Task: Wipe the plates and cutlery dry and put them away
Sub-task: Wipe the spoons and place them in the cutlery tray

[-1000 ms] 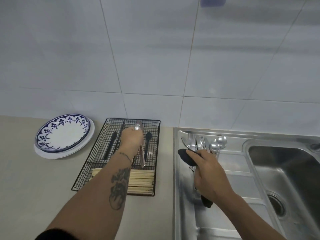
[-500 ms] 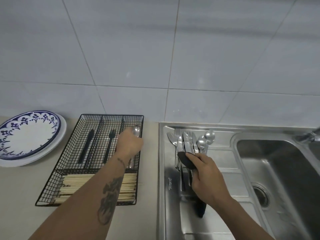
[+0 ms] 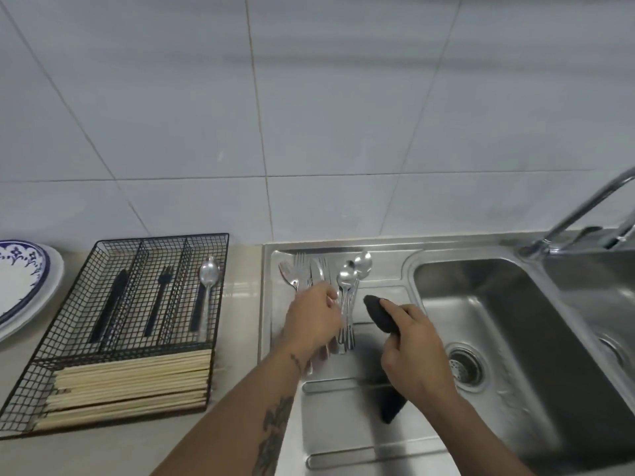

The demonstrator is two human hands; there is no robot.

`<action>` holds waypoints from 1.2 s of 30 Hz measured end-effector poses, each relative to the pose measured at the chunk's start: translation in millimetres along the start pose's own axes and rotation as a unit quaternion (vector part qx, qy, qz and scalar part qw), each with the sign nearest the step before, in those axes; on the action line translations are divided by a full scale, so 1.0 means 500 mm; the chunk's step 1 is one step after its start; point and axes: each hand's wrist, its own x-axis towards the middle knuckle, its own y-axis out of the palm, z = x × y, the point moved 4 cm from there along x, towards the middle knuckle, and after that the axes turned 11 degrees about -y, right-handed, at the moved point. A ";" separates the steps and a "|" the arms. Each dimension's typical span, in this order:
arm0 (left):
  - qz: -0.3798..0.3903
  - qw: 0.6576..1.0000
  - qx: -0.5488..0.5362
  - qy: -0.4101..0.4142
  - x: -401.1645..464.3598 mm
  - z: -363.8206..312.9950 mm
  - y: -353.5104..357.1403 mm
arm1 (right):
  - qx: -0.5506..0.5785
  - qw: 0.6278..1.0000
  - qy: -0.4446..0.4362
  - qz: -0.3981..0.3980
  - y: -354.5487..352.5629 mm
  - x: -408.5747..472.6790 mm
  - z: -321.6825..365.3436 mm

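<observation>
Head view: left hand (image 3: 314, 317) grasps drainboard cutlery (image 3: 345, 304); right hand (image 3: 414, 352) clutches dark cloth (image 3: 379, 316).

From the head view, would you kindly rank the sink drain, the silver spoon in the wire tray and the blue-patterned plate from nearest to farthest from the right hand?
Measured from the right hand:
1. Sink drain, just to its right in the basin.
2. Silver spoon, to the left in the wire tray's rightmost slot.
3. Blue-patterned plate, far left on the counter.
</observation>
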 end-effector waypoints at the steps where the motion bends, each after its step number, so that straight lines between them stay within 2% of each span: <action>1: -0.002 1.000 0.009 -0.005 -0.001 -0.005 0.021 | 0.008 1.000 0.003 0.000 -0.006 -0.002 -0.009; 8: -0.072 0.987 0.141 0.026 0.000 -0.036 0.090 | 0.026 0.999 -0.011 0.032 -0.014 -0.007 -0.058; 15: -0.086 0.977 0.197 0.000 0.006 -0.041 0.111 | 0.030 0.997 -0.046 0.059 0.002 -0.010 -0.084; 26: -0.106 0.957 0.267 -0.034 0.015 -0.045 0.109 | 0.057 0.995 -0.048 0.067 -0.011 -0.040 -0.109; 32: -0.112 0.936 0.334 -0.002 0.011 -0.050 0.096 | 0.056 0.995 -0.055 0.062 -0.023 -0.049 -0.102; 36: -0.110 0.936 0.333 0.019 0.004 -0.050 0.079 | 0.054 0.995 -0.062 0.058 -0.034 -0.054 -0.092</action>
